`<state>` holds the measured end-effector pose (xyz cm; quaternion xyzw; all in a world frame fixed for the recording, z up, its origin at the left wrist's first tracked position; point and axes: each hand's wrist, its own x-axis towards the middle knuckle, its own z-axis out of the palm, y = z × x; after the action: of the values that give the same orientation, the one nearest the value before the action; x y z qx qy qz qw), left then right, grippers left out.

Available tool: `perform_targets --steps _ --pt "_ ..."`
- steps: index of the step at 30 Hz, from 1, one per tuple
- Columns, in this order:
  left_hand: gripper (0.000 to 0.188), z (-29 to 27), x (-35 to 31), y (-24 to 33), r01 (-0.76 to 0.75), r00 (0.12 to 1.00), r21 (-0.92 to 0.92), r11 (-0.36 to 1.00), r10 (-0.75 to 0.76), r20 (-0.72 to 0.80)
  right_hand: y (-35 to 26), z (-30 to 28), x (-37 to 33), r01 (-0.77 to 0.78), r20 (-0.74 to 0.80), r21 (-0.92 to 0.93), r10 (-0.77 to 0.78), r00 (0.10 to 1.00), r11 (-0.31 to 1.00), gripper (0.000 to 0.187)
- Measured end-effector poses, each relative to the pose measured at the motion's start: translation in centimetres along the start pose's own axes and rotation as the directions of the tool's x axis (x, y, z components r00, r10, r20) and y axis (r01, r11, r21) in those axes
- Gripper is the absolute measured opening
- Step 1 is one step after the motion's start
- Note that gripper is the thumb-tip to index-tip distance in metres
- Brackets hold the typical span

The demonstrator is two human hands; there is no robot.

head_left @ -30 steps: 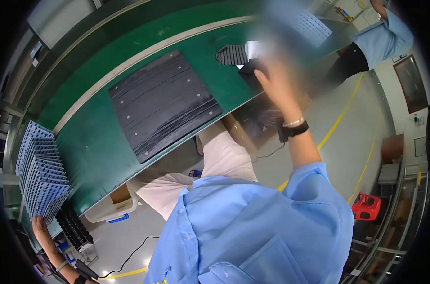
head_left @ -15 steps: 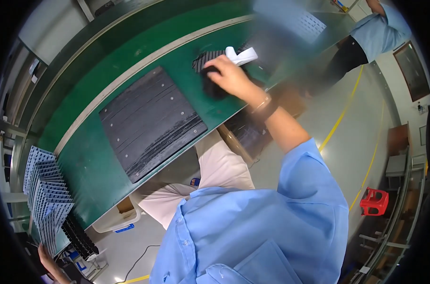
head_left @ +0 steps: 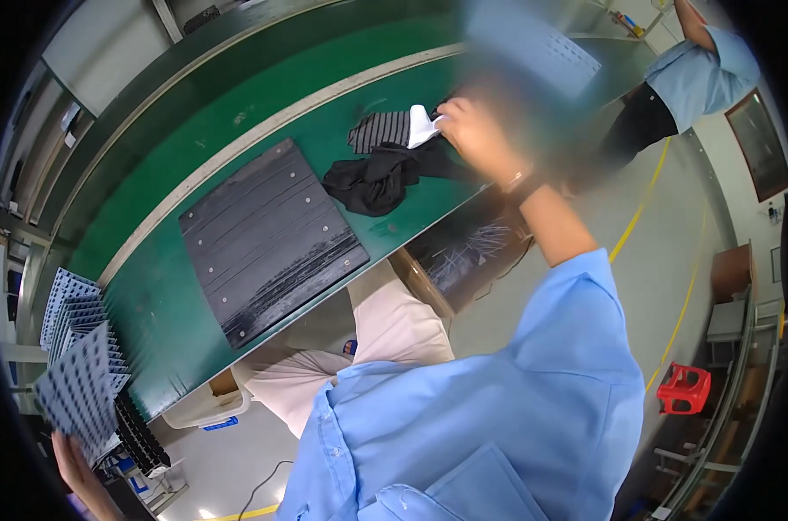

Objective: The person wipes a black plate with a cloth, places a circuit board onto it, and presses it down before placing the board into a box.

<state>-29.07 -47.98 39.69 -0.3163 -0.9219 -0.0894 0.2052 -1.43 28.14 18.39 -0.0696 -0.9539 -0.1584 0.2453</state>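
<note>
At the lower left, my left hand (head_left: 83,478) is closed on the edge of a light blue-grey perforated panel (head_left: 80,386). That panel is tilted in front of a stack of similar panels (head_left: 86,308) standing on edge. Far off on the right, my right hand (head_left: 481,139) has its fingertips pinched at the end of a white cloth-like piece (head_left: 421,128). Beside this piece lie a striped cloth (head_left: 379,132) and a crumpled black cloth (head_left: 372,181). A flat black board (head_left: 272,243) with rows of small metal studs rests on the green table (head_left: 155,321).
A blurred blue-grey perforated sheet (head_left: 533,48) shows beyond my right hand. Another person (head_left: 702,78) stands at the far right. Below the table edge are a box (head_left: 463,256) and a white bin (head_left: 194,415). A red stool (head_left: 685,389) stands on the floor.
My right hand has left the black cloth and moved right to the white piece. My left hand has brought one panel away from the stack and turned its face into view.
</note>
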Motion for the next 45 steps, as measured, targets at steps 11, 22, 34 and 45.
perform_targets --steps 11,22,34,45 --pt "0.030 11.8 13.9 18.8 0.112 0.890 -0.386 0.916 0.080 0.450 0.7 -0.2 -0.1 -0.383 0.064 0.912 0.870 0.489 0.148 0.010" --pt "0.026 20.2 16.9 18.9 0.162 0.841 -0.587 0.793 0.200 0.503 1.8 -0.9 -1.6 -0.103 0.264 0.963 0.942 0.209 -0.247 0.012" --pt "0.026 31.8 16.6 11.5 0.013 0.896 -0.413 0.911 0.173 0.410 -7.7 -10.1 -15.4 -0.710 0.560 0.701 0.674 0.483 -0.073 0.010" --pt "0.008 19.7 6.6 37.6 -0.171 0.887 -0.817 0.551 0.447 0.116 -15.8 -10.0 -8.4 0.557 0.615 0.140 0.513 0.599 -0.818 0.012"
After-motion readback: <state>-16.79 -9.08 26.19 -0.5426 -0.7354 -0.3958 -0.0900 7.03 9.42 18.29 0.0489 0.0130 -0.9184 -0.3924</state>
